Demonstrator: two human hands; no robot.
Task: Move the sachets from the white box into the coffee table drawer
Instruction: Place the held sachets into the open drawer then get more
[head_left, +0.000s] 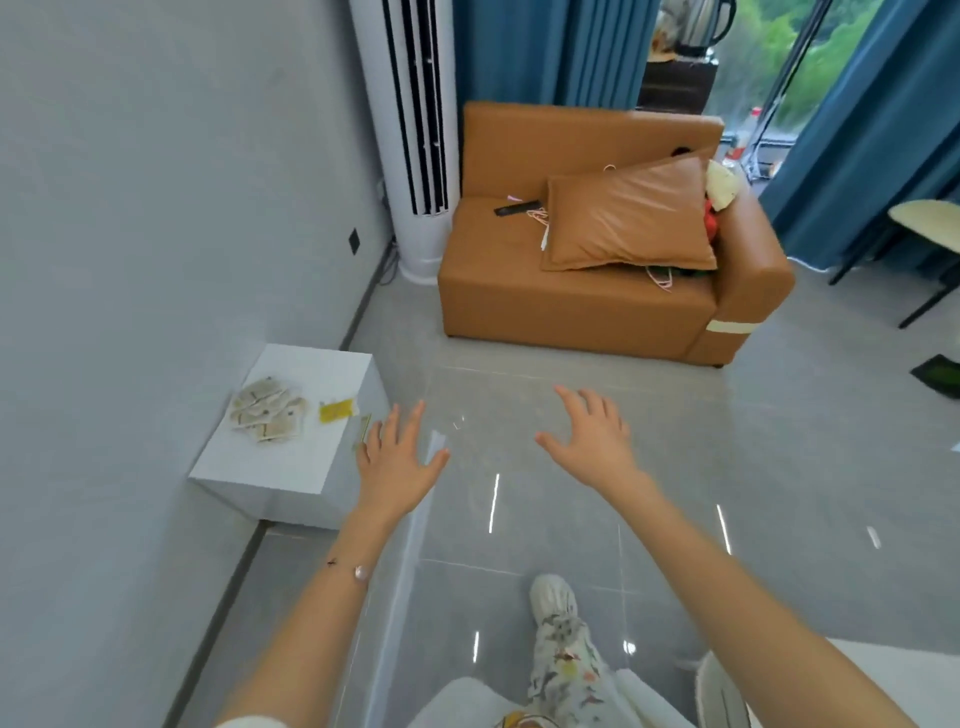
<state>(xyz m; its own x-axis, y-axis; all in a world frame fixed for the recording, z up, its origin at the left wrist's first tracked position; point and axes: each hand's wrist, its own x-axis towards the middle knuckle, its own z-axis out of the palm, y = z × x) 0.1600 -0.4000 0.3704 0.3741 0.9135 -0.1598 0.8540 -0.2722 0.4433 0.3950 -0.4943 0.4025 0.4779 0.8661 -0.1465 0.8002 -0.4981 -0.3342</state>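
A white box stands on the floor against the left wall. On its top lies a pile of several beige sachets, with a yellow sachet just right of them and a thin pale sachet at the box's right edge. My left hand hovers with fingers spread just right of the box, near that thin sachet, holding nothing. My right hand is stretched out over the floor further right, fingers spread and empty. The coffee table drawer is out of view.
An orange sofa with a cushion and clutter stands ahead. A tall white air conditioner is in the corner beside it. A chair is at the far right. Grey tiled floor lies between. My leg and shoe show below.
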